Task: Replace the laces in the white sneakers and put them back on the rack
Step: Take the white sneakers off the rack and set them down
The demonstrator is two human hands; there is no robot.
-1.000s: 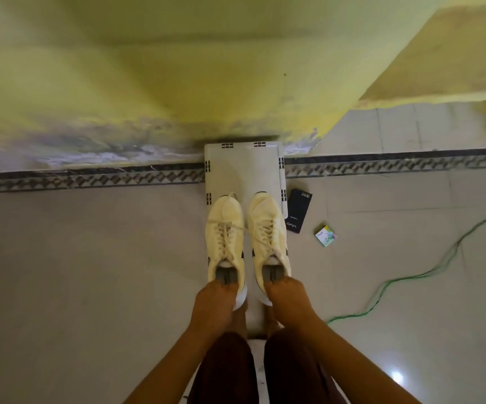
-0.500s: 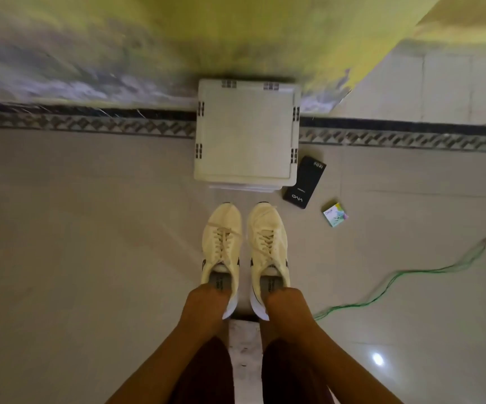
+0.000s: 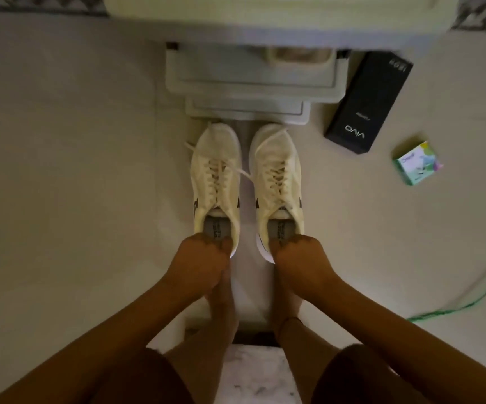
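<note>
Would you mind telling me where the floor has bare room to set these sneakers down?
Bare tile lies left of the left white sneaker. Right is crowded: black phone box, small green carton, green cable. The white plastic rack blocks ahead.

A single head-worn camera looks almost straight down from above the person's forearms, facing a white rack [image 3: 252,80] at the top edge. The view sits close over the tiled floor [image 3: 75,170], with wide-angle bending toward the borders.
</note>
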